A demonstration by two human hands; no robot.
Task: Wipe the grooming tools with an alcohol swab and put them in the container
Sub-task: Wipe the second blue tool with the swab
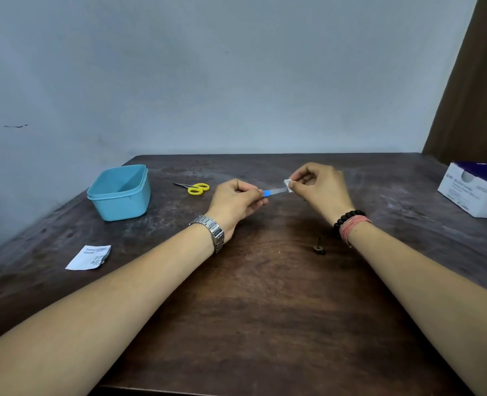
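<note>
Two bystanders — scissors (195,188) beside container (120,191), torn wrapper (89,257) nearer.

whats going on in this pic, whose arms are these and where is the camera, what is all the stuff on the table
There is no machine here. The one picture comes from a camera worn on a person's head, looking forward and down, so the two arms reaching in from the bottom are that person's own.

The left hand holds a slim grooming tool by its blue end. The right hand pinches a small white swab around the tool's far end, to wipe it.

On the dark wooden table lie a light blue container at the left, open and with nothing visible inside, small scissors with yellow handles beside it, a torn white wrapper nearer the person, and a white box at the far right. A small dark thing near the right wrist is too small to identify.
</note>
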